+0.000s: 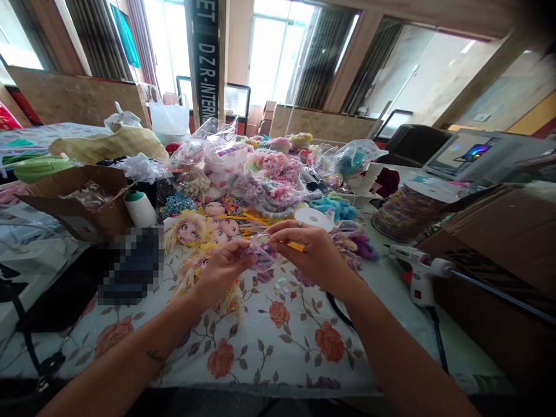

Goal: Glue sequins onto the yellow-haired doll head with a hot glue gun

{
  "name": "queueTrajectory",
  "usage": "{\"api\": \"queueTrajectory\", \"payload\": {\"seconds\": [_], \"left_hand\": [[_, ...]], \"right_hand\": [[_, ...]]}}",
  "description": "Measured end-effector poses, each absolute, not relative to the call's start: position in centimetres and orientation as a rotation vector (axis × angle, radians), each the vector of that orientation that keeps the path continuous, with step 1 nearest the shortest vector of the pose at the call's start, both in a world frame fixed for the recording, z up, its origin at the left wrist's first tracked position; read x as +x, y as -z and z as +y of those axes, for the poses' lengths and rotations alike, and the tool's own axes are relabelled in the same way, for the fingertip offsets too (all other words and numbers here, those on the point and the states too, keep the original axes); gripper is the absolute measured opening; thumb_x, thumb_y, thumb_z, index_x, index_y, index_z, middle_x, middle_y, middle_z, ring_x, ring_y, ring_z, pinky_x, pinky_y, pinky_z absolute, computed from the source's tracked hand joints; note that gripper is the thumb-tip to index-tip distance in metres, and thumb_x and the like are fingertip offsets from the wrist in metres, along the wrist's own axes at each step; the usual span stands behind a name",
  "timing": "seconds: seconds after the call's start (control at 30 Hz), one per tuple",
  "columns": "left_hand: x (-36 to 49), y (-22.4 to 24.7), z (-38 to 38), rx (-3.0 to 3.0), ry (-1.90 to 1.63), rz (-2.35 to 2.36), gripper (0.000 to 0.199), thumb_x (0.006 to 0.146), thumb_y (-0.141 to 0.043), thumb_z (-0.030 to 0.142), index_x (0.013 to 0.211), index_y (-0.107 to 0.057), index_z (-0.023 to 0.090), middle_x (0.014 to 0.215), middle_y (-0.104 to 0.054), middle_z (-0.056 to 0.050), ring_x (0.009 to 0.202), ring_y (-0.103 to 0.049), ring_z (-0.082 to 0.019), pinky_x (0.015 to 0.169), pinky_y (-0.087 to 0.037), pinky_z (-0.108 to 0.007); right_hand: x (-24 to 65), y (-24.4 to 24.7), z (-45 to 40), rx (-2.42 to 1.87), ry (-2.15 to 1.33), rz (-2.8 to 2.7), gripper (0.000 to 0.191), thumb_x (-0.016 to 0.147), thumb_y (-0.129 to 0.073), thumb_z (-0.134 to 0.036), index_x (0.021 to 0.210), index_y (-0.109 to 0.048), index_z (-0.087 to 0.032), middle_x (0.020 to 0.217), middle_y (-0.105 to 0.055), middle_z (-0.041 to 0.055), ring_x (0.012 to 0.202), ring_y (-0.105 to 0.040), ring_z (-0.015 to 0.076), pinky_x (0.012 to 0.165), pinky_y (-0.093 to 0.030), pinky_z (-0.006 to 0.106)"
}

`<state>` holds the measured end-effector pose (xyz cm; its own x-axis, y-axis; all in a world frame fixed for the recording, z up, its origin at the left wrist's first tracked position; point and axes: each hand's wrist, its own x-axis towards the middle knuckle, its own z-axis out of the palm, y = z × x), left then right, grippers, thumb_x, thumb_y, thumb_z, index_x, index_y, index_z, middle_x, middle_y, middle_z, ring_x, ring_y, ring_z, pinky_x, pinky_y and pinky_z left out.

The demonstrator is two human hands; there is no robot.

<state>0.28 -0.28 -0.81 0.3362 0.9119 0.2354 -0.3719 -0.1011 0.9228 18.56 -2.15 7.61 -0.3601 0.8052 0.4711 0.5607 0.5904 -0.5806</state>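
In the head view, we are pinching a small clear bag (pixel 263 259) between both hands, above the flowered cloth (pixel 260 353). Our left hand (pixel 228 263) is gripping its near side narrowly, thumb against fingers; our right hand (pixel 306 246) is closing its fingertips on the other side. We are judging this handling to be partway: the bag is resting in our fingers, not set down, and its contents are staying too blurred to tell. Two doll heads (pixel 190 231) are wearing yellow hair; the bare heads (pixel 229 227) beside them are lacking it, so some seem to be waiting.

Around us, a yarn pile (pixel 275 174) is filling the far side, a carton (pixel 87 202) and a cone (pixel 139 209) are standing left, and a glue gun (pixel 419 272) is lying right. Our left hand is partly covering the lower haired head, and loose bits (pixel 281 285) are lying below the bag.
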Motion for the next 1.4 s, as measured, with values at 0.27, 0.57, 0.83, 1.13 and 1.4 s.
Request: {"api": "queueTrajectory", "payload": {"seconds": [0.27,0.57,0.83,1.13,1.4], "left_hand": [[0.4,0.8,-0.2,1.212,-1.191,0.588,0.019,0.071,-0.077,0.027,0.086,-0.069,0.019,0.080,-0.062,-0.001,0.074,-0.053,-0.012,0.068,-0.044,-0.023],[0.4,0.8,-0.1,1.209,-1.240,0.600,0.018,0.072,-0.076,0.028,0.086,-0.070,0.020,0.080,-0.064,-0.001,0.075,-0.055,-0.013,0.070,-0.046,-0.025],[0.0,-0.3,0.0,1.052,-1.300,0.598,0.020,0.071,-0.077,0.029,0.086,-0.071,0.018,0.084,-0.064,-0.002,0.078,-0.057,-0.013,0.072,-0.045,-0.024],[0.1,-0.1,-0.2,1.097,-1.280,0.594,0.018,0.071,-0.077,0.029,0.083,-0.071,0.018,0.082,-0.064,-0.002,0.075,-0.056,-0.012,0.068,-0.045,-0.023],[0.2,0.0,-0.3,1.091,-1.258,0.593,0.021,0.070,-0.077,0.028,0.086,-0.071,0.016,0.083,-0.065,-0.003,0.077,-0.057,-0.014,0.071,-0.046,-0.024]], "right_hand": [[17.7,-6.9,-2.0,-1.144,-0.429,-1.963,0.012,0.086,-0.056,-0.020,0.079,-0.066,-0.019,0.090,-0.068,0.0049,0.081,-0.062,0.0173,0.069,-0.048,0.028],[18.2,-7.1,-2.0,-1.116,-0.605,-1.792,0.014,0.089,-0.053,-0.029,0.080,-0.057,-0.019,0.095,-0.064,0.0060,0.082,-0.059,0.0163,0.069,-0.047,0.027],[21.5,-3.9,-2.5,-1.389,-0.729,-2.092,0.014,0.083,-0.054,-0.023,0.073,-0.059,-0.017,0.071,-0.058,0.0018,0.063,-0.053,0.0143,0.058,-0.043,0.026],[21.4,0.0,-2.0,-1.432,-0.702,-2.188,0.013,0.079,-0.054,-0.009,0.070,-0.061,-0.015,0.075,-0.056,0.0019,0.068,-0.053,0.0136,0.061,-0.043,0.023],[20.9,0.3,-1.8,-1.434,-0.648,-2.166,0.013,0.079,-0.057,-0.011,0.074,-0.069,-0.014,0.071,-0.057,0.0022,0.064,-0.053,0.0132,0.058,-0.042,0.023]]}}
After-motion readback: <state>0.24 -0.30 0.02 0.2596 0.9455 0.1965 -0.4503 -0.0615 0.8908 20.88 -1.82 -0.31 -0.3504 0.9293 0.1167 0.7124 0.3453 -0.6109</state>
